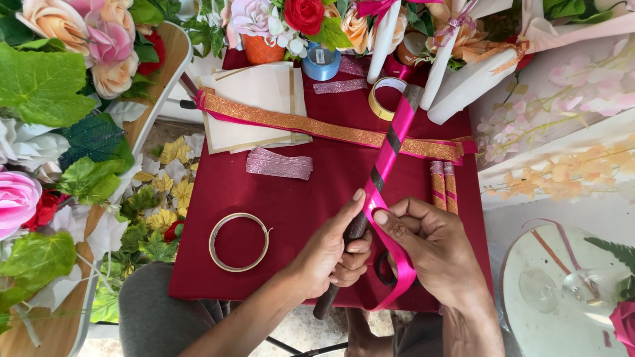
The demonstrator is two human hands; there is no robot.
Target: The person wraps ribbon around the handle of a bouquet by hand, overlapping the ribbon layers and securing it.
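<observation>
- A dark stick (370, 192) is clenched at its near end by the left hand (327, 254); its long axis runs up and away over the red cloth (291, 198).
- Pink satin ribbon (390, 149) — spiralled along that stick — is pinched by the right hand (433, 248), just right of the stick.
- Open cloth lies left of the stick, short of a tape ring (239, 242).

Tape ring (239, 242) — glitter ribbon (331, 129), flowers (106, 39)
</observation>
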